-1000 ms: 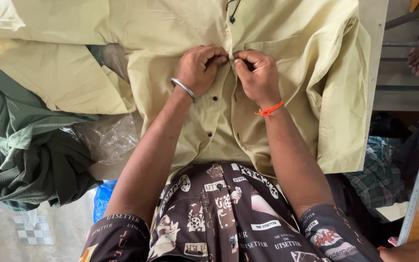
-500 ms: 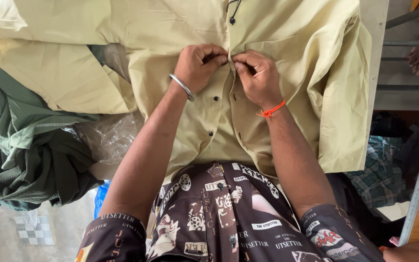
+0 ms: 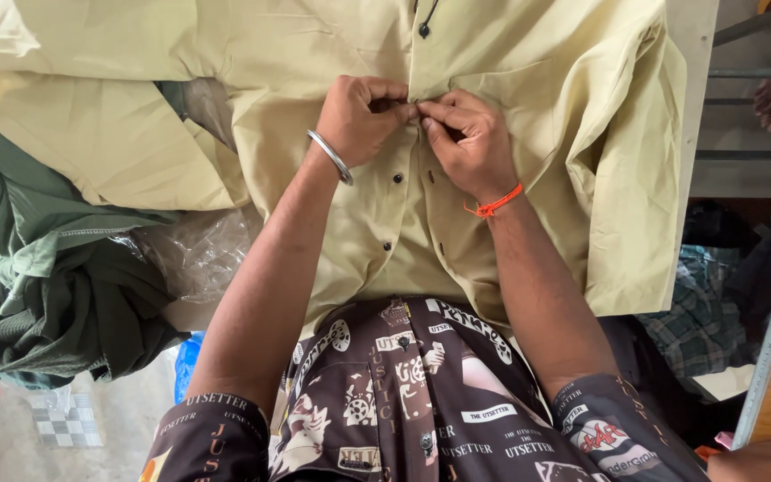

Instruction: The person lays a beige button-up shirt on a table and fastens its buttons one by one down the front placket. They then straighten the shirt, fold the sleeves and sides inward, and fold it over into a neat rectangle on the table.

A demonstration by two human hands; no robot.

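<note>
Both hands pinch the button placket of a pale yellow cotton shirt (image 3: 510, 205) spread flat on the table.

The left hand (image 3: 363, 116) and right hand (image 3: 466, 143) grip fabric, fingertips touching; crumpled clear plastic packaging (image 3: 194, 254) lies left, beside dark green garments (image 3: 37, 295).

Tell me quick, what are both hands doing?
Left hand: closed, pinching the front of the yellow shirt.
Right hand: closed, pinching the same shirt front beside it.

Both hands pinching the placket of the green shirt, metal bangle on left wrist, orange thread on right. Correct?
Not quite: in the head view the left hand and right hand pinch the placket of the pale yellow shirt. The green cloth lies untouched to the left. Bangle and orange thread are right.
</note>
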